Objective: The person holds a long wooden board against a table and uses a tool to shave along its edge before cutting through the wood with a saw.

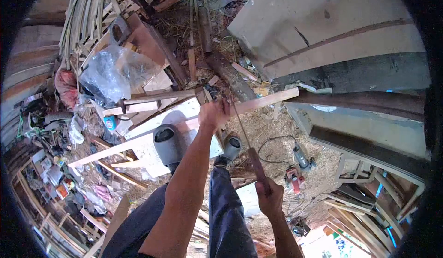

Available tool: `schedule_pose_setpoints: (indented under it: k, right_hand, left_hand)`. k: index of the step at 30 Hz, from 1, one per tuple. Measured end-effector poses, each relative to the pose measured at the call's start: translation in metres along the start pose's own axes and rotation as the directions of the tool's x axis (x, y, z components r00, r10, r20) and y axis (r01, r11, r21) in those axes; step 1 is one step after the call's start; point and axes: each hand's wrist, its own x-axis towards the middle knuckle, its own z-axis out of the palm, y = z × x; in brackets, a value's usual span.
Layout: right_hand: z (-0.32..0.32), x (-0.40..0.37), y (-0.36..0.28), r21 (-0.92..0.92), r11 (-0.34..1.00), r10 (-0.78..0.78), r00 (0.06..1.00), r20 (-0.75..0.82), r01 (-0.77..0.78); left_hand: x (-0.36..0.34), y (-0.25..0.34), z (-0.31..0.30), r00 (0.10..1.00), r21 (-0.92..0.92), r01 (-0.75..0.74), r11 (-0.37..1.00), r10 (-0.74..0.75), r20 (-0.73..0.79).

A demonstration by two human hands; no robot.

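Note:
A long pale wooden strip [272, 100] lies slantwise across a white-topped bench [189, 108], its right end sticking out past the edge. My left hand [214, 114] is closed over the strip near that edge and presses it down. My right hand [271, 197] is wrapped around the brown handle [257, 165] of a handsaw. The saw's thin blade [242, 127], seen nearly edge-on, runs up to the strip just right of my left hand. One grey shoe [167, 140] rests on the strip and bench; the other shoe [232, 146] is beside the bench.
A corded power tool [302, 157] and a red tool [294, 179] lie on the sawdust-covered floor to the right. Clear plastic sheeting [113, 71] covers wood at the left. Large panels [332, 22] stand at upper right, and lumber [360, 225] is piled lower right.

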Motion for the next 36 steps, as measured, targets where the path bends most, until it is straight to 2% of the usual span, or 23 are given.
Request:
schedule_pose_setpoints:
  k: [2,4,5,6,7,9,14,16,19,22,24,26,28,29,31,32,35,36]
  right_hand:
    - [0.004,0.000,0.006,0.031,0.999,0.028,1.000,0.010,-0.028]
    - [0.008,0.007,0.004,0.088,0.993,0.080,0.995,-0.062,-0.075]
    - [0.011,0.011,0.007,0.086,0.996,0.002,0.995,-0.103,0.006]
    - [0.010,0.012,0.006,0.092,0.996,0.008,0.994,-0.107,0.002]
    - [0.008,0.013,0.002,0.109,0.993,0.055,0.997,-0.049,-0.050]
    - [0.004,0.011,-0.004,0.128,0.986,0.104,0.994,0.009,-0.105]
    - [0.003,0.002,-0.023,0.020,0.995,0.101,0.993,-0.062,-0.100]
    - [0.003,0.002,-0.023,0.034,0.998,0.059,0.995,-0.079,-0.056]
    - [0.001,0.003,-0.021,0.090,0.992,0.092,0.993,-0.079,-0.085]
    - [0.000,0.002,-0.018,0.092,0.991,0.095,0.995,-0.025,-0.093]
    - [-0.002,0.001,-0.018,-0.028,0.998,0.051,0.998,0.047,-0.049]
    - [-0.001,0.001,-0.020,-0.066,0.994,0.090,0.994,0.066,-0.085]
    - [0.001,0.001,-0.023,0.043,0.998,0.047,0.999,-0.005,-0.046]
    - [0.005,-0.001,-0.011,0.038,0.998,0.046,0.999,-0.002,-0.046]
    - [0.011,-0.001,0.016,0.187,0.971,0.150,0.989,-0.003,-0.147]
    - [0.009,0.006,0.018,0.289,0.947,0.145,0.989,-0.003,-0.138]
    - [0.014,0.024,0.017,0.234,0.966,0.109,0.994,0.016,-0.110]
    - [0.013,0.029,0.005,0.097,0.993,0.064,0.998,0.018,-0.065]
  left_hand:
    - [-0.001,0.000,-0.002,1.000,0.012,-0.013,1.000,0.013,0.014]
    - [0.002,-0.002,0.001,0.998,0.055,-0.025,0.998,0.022,0.058]
    - [0.005,-0.006,0.007,0.998,0.061,-0.030,0.998,0.026,0.062]
    - [0.006,-0.008,0.011,0.996,0.079,-0.082,0.994,0.080,0.028]
    - [0.007,-0.010,0.015,0.991,0.098,-0.131,0.987,0.132,-0.004]
    - [0.006,-0.006,0.010,0.993,0.108,-0.117,0.987,0.114,0.033]
    - [0.005,-0.002,0.005,0.993,0.136,-0.079,0.988,0.066,0.098]
    - [0.002,0.001,-0.001,0.987,0.124,-0.148,0.981,0.139,0.076]
    - [0.008,-0.006,0.009,0.983,0.167,-0.159,0.973,0.142,0.113]
    - [0.009,-0.007,0.011,0.987,0.157,-0.122,0.980,0.104,0.121]
    - [0.010,-0.004,0.004,0.986,0.161,-0.100,0.982,0.076,0.148]
    - [0.009,-0.005,0.005,0.983,0.158,-0.077,0.984,0.048,0.176]
    - [0.007,-0.011,0.011,0.973,0.125,-0.230,0.965,0.228,0.028]
    - [0.006,-0.014,0.013,0.974,0.121,-0.227,0.966,0.225,0.027]
    - [-0.001,-0.009,0.004,0.939,0.037,-0.342,0.939,0.343,-0.007]
    - [-0.003,-0.009,0.004,0.941,0.031,-0.339,0.940,0.339,-0.003]
    - [0.001,-0.013,0.001,0.922,0.083,-0.387,0.919,0.383,0.060]
    - [0.003,-0.013,0.002,0.921,0.103,-0.389,0.916,0.383,0.072]
